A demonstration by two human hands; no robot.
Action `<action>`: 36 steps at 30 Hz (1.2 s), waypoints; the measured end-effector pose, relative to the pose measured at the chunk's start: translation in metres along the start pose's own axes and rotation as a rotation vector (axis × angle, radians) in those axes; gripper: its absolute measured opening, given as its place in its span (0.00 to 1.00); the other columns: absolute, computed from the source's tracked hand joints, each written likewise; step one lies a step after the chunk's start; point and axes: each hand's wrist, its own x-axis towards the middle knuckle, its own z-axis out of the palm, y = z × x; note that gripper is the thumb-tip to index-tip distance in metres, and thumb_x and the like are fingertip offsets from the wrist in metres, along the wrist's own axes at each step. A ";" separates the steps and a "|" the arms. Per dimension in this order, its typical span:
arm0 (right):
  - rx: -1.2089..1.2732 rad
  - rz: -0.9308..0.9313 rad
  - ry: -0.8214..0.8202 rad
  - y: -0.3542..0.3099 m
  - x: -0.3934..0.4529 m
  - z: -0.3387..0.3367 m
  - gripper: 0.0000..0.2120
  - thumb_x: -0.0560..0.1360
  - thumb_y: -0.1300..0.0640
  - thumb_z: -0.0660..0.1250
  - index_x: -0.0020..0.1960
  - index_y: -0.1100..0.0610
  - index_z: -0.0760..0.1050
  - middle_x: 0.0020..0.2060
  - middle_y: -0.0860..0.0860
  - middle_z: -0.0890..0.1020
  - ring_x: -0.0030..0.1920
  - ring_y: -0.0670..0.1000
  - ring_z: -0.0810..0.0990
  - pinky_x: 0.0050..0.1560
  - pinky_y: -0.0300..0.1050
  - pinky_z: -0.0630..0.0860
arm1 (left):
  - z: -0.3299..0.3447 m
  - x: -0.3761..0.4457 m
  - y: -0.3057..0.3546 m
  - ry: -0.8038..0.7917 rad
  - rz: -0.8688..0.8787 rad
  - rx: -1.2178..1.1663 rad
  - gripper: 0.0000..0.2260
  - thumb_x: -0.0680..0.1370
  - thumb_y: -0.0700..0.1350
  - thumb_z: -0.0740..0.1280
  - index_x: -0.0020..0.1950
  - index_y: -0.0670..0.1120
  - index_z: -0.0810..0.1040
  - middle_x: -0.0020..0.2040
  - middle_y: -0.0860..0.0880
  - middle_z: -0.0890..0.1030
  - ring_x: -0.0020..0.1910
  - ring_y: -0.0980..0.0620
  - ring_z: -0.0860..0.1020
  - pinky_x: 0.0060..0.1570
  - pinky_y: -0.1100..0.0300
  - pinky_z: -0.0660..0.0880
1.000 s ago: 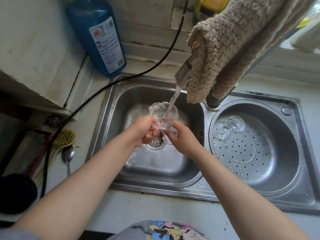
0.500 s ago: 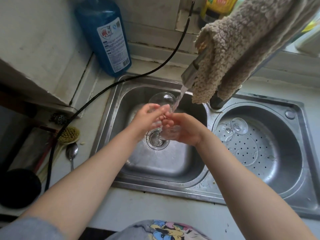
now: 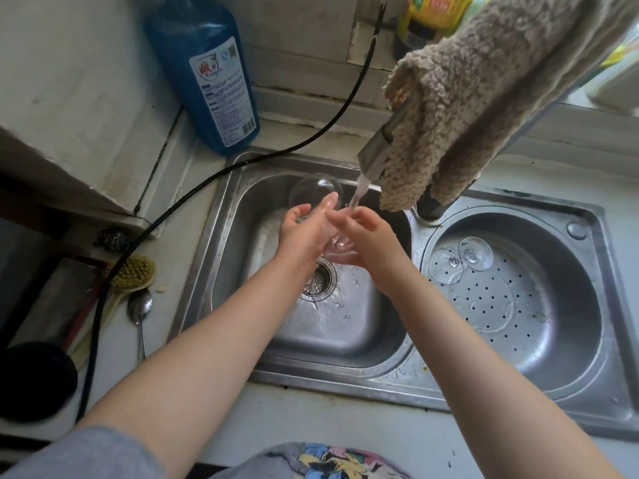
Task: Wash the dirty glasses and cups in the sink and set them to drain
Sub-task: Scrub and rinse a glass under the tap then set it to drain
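Leftmost of the drain point(image 3: 316, 280), a spoon point(image 3: 139, 307) and a brush point(image 3: 133, 273) lie on the counter point(image 3: 166, 326), with a blue bottle point(image 3: 207, 74) behind them at the wall. Over the drain, the left hand point(image 3: 302, 233) has its fingers point(image 3: 326, 203) curled around a clear glass point(image 3: 316, 193), tipped on its side, probably so the stream reaches every face. Beside it the right hand point(image 3: 363, 233) pinches the glass's lower end just under the tap point(image 3: 375, 155), steadying it for the rinse. Right of the drain, a perforated basin point(image 3: 539, 305) holds two upturned glasses point(image 3: 461, 259), likely set there so water runs off. Next the rinsed glass probably joins them.
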 end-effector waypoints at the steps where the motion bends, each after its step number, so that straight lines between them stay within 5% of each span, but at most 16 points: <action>1: 0.007 -0.051 -0.042 0.001 -0.003 0.000 0.06 0.74 0.57 0.70 0.49 0.59 0.76 0.39 0.55 0.80 0.34 0.49 0.81 0.43 0.49 0.83 | 0.000 0.000 0.000 0.003 -0.030 -0.002 0.28 0.69 0.49 0.77 0.63 0.43 0.70 0.45 0.44 0.84 0.37 0.49 0.84 0.38 0.57 0.80; 3: 0.078 -0.086 -0.144 0.004 -0.007 -0.001 0.05 0.74 0.62 0.69 0.49 0.60 0.77 0.38 0.56 0.82 0.37 0.51 0.82 0.46 0.47 0.82 | -0.001 -0.002 0.003 -0.063 -0.110 0.046 0.23 0.71 0.53 0.74 0.59 0.41 0.75 0.38 0.45 0.83 0.33 0.51 0.83 0.33 0.61 0.78; 5: 0.088 -0.095 -0.210 0.007 -0.008 -0.004 0.05 0.73 0.63 0.68 0.49 0.61 0.78 0.38 0.55 0.83 0.39 0.52 0.82 0.48 0.47 0.81 | -0.003 -0.009 0.006 -0.208 -0.242 0.076 0.16 0.78 0.54 0.66 0.45 0.41 0.78 0.29 0.47 0.81 0.27 0.54 0.80 0.27 0.66 0.75; 8: 0.136 -0.071 -0.276 0.012 -0.007 -0.009 0.07 0.72 0.63 0.68 0.49 0.62 0.79 0.41 0.56 0.84 0.42 0.52 0.83 0.49 0.44 0.81 | -0.008 -0.017 0.008 -0.322 -0.398 0.013 0.20 0.81 0.53 0.59 0.36 0.43 0.77 0.25 0.49 0.78 0.22 0.56 0.77 0.22 0.68 0.73; 11: 0.204 -0.054 -0.317 0.011 -0.007 -0.011 0.07 0.74 0.70 0.65 0.50 0.64 0.78 0.43 0.57 0.83 0.45 0.53 0.84 0.52 0.45 0.80 | -0.011 -0.021 0.009 -0.334 -0.439 -0.021 0.17 0.82 0.50 0.56 0.39 0.43 0.75 0.27 0.50 0.78 0.24 0.57 0.77 0.26 0.68 0.74; 16: 0.271 -0.036 -0.181 0.010 0.002 -0.007 0.08 0.73 0.68 0.69 0.51 0.62 0.79 0.41 0.55 0.83 0.42 0.51 0.82 0.44 0.42 0.81 | -0.010 -0.025 0.012 -0.335 -0.370 -0.048 0.23 0.82 0.52 0.52 0.43 0.45 0.83 0.42 0.45 0.81 0.43 0.50 0.77 0.61 0.53 0.68; 19: 0.160 -0.006 0.021 0.008 0.007 0.005 0.05 0.73 0.57 0.71 0.47 0.57 0.80 0.38 0.53 0.82 0.35 0.50 0.80 0.32 0.40 0.77 | -0.003 -0.031 0.016 -0.291 -0.292 0.039 0.22 0.82 0.56 0.51 0.46 0.48 0.81 0.42 0.47 0.80 0.38 0.51 0.77 0.50 0.54 0.73; 24: -0.002 -0.079 0.091 0.008 0.011 0.018 0.11 0.78 0.50 0.64 0.49 0.57 0.79 0.34 0.52 0.80 0.35 0.51 0.79 0.35 0.43 0.76 | 0.004 -0.037 0.019 -0.229 -0.179 0.128 0.28 0.81 0.63 0.47 0.40 0.48 0.80 0.24 0.48 0.77 0.20 0.54 0.70 0.32 0.62 0.69; 28: 0.122 -0.086 -0.227 0.012 0.008 0.006 0.09 0.77 0.64 0.64 0.58 0.63 0.72 0.41 0.58 0.78 0.39 0.54 0.79 0.43 0.48 0.79 | -0.005 -0.033 0.016 -0.181 -0.044 0.293 0.28 0.81 0.62 0.50 0.37 0.52 0.84 0.40 0.46 0.83 0.34 0.50 0.79 0.43 0.53 0.79; 30: 0.111 -0.076 -0.176 0.013 0.007 0.005 0.06 0.75 0.65 0.66 0.51 0.60 0.75 0.39 0.57 0.79 0.38 0.54 0.80 0.45 0.53 0.80 | -0.007 -0.034 0.012 -0.215 -0.038 0.344 0.27 0.81 0.62 0.49 0.39 0.54 0.84 0.48 0.46 0.84 0.43 0.48 0.81 0.49 0.49 0.80; 33: 0.048 -0.067 -0.015 0.012 0.004 0.010 0.02 0.74 0.63 0.69 0.44 0.59 0.76 0.31 0.52 0.81 0.30 0.50 0.80 0.34 0.44 0.81 | -0.006 -0.036 0.009 -0.211 -0.088 0.306 0.25 0.82 0.61 0.49 0.46 0.50 0.82 0.43 0.46 0.83 0.39 0.49 0.81 0.48 0.50 0.80; 36: 0.025 -0.013 0.060 0.012 0.004 0.009 0.09 0.75 0.55 0.69 0.48 0.61 0.78 0.29 0.52 0.79 0.27 0.49 0.77 0.28 0.40 0.78 | -0.007 -0.033 0.008 -0.241 -0.170 0.238 0.28 0.82 0.62 0.47 0.51 0.49 0.82 0.27 0.49 0.75 0.26 0.53 0.73 0.39 0.55 0.78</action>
